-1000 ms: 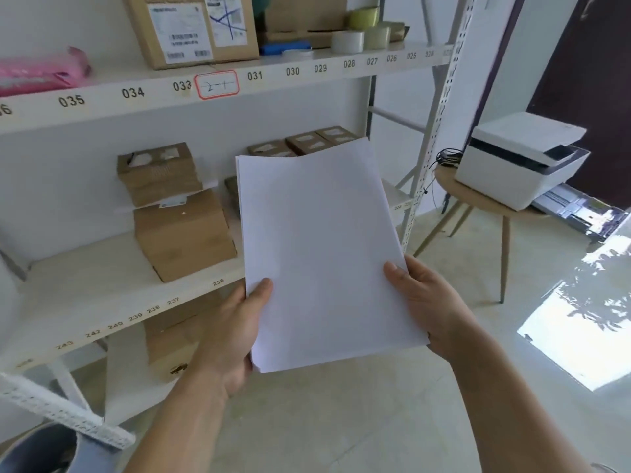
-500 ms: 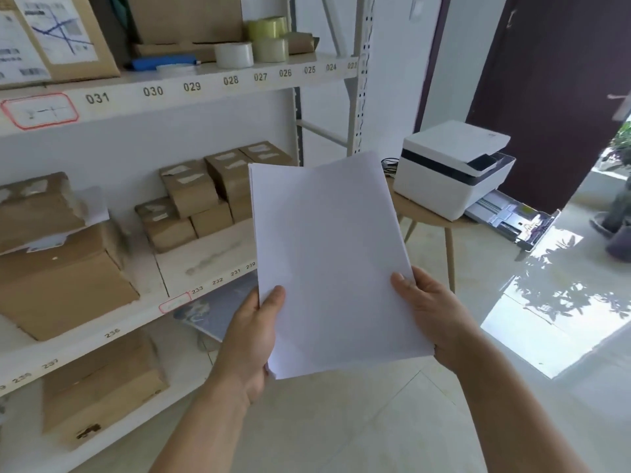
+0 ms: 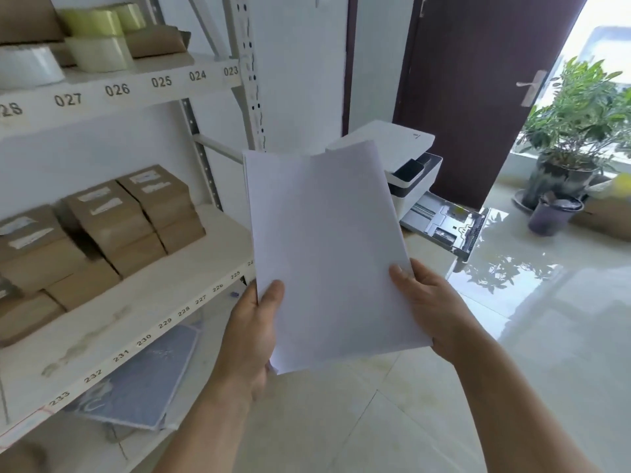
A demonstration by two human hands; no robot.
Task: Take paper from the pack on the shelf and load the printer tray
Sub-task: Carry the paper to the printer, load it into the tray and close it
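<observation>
- shelf unit (image 3: 143,295) far left, white, numbered edge labels; tape rolls (image 3: 99,52) on the upper level, brown cardboard boxes (image 3: 102,227) stacked on the middle level
- blue-grey flat pack (image 3: 136,380) lying on the lowest level under the boxes, contents not readable
- left hand (image 3: 252,339) closed on the lower left edge of the paper stack (image 3: 327,254), thumb on the front face, fingers hidden behind
- paper stack held up mid-frame, tilted slightly, clear of the shelf, in front of the printer and covering part of it
- right hand (image 3: 430,308) closed on the lower right edge of the stack, thumb on top, fingers underneath out of sight
- printer (image 3: 406,155) white, behind the stack's top right corner; its support is hidden
- printer tray (image 3: 447,227) pulled out at the printer's lower right, no paper visible in it
- dark door (image 3: 478,90) behind the printer; potted plant (image 3: 573,131) far right on glossy tiled floor (image 3: 512,336)
</observation>
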